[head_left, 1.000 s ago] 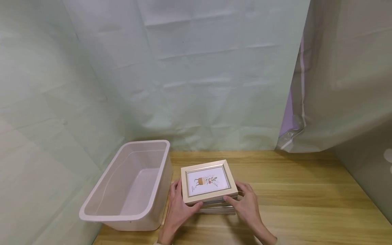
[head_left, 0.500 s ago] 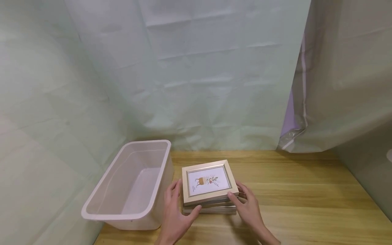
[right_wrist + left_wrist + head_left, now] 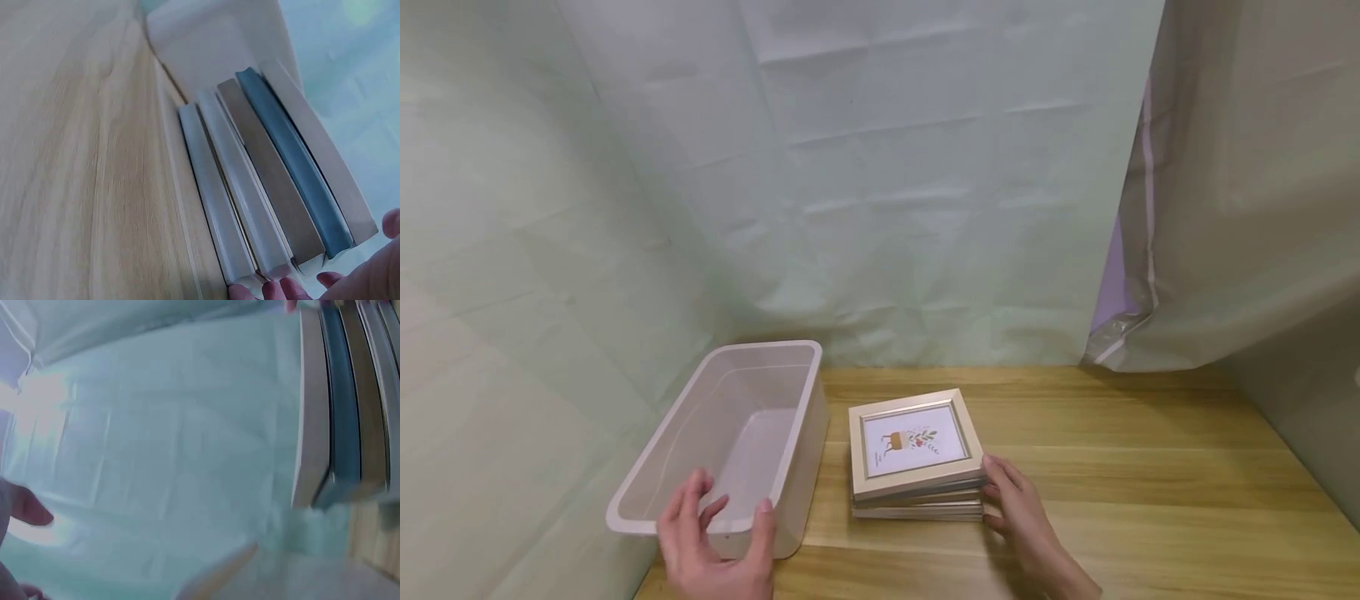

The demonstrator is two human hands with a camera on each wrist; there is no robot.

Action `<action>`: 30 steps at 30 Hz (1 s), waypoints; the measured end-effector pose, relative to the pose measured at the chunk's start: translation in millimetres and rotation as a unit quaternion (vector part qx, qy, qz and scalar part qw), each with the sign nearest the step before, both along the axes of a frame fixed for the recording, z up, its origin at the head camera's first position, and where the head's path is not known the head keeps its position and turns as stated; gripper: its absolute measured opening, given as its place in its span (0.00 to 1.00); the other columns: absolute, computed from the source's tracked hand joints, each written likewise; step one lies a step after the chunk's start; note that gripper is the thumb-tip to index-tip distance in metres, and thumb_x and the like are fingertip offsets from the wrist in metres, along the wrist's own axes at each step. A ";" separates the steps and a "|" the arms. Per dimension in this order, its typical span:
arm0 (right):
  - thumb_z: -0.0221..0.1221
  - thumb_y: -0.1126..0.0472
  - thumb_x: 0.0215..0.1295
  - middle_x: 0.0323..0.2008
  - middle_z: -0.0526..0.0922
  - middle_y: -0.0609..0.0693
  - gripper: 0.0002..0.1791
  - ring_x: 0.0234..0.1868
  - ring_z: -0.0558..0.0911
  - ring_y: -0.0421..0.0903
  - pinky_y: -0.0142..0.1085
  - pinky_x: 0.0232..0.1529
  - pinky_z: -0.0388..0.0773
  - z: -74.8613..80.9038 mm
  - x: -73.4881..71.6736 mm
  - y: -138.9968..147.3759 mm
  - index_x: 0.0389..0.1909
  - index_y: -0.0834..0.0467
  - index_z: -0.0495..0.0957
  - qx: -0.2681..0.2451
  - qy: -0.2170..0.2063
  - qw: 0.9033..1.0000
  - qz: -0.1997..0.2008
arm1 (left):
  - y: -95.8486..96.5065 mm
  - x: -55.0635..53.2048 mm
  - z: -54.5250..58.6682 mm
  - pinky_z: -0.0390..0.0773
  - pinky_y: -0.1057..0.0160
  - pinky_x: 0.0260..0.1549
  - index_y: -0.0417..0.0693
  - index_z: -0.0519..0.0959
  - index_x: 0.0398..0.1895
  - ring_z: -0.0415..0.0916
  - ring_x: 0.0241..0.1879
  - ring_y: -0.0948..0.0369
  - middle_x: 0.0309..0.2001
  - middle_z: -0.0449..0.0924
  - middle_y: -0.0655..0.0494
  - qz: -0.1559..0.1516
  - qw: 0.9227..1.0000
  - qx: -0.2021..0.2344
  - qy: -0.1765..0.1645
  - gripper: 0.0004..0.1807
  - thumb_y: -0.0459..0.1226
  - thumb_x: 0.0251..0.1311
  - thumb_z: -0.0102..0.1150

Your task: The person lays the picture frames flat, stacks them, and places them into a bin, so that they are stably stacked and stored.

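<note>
Several picture frames lie stacked on the wooden table, their edges in beige, blue, brown and silver. The top picture frame (image 3: pixel 916 444) is pale gold and bears a print of a plant in a pot. My right hand (image 3: pixel 1026 525) rests its fingers against the right side of the stack; in the right wrist view fingertips (image 3: pixel 294 289) touch the edges of the lower frames. To the left, my left hand (image 3: pixel 718 546) hovers over the front rim of the plastic bin (image 3: pixel 808 467), thumb and fingers spread and holding nothing. Whether it touches the rim I cannot tell.
The bin stands left of the stack, by the left sheet wall. Pale green sheets (image 3: pixel 910 208) hang behind and to the left. A greyish curtain (image 3: pixel 1247 208) hangs at the right. The wooden table (image 3: pixel 1150 492) extends to the right of the stack.
My left hand has left the stack's left side and moved left to the bin's front rim. The right thumb has come off the top frame's corner. The stack stays put.
</note>
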State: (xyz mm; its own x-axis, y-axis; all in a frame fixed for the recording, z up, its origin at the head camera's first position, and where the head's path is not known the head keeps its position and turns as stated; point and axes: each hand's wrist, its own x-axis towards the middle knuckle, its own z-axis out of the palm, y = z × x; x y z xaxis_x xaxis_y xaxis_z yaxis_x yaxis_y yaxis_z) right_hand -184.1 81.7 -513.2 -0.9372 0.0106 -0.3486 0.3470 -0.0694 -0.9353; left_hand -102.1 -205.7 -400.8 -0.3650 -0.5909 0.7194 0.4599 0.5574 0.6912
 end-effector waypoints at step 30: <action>0.53 0.34 0.82 0.73 0.75 0.73 0.47 0.68 0.81 0.64 0.59 0.62 0.85 -6.0 -1.7 7.6 0.82 0.68 0.61 -0.017 -0.015 0.999 0.026 | -95.8 -6.6 -24.4 0.82 0.77 0.24 0.46 0.41 0.90 0.43 0.88 0.36 0.87 0.28 0.46 0.041 0.875 0.289 -0.387 0.59 0.31 0.64 0.69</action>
State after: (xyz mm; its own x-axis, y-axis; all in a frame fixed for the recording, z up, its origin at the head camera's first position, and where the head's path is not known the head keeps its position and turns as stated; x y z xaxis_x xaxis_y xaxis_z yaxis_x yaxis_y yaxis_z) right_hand -185.8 89.3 -519.2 -0.9252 -0.0496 -0.3761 0.3791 -0.0818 -0.9217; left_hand -108.7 -301.5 -425.2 -0.5504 -0.8209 -0.1522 -0.2961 0.0215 0.9549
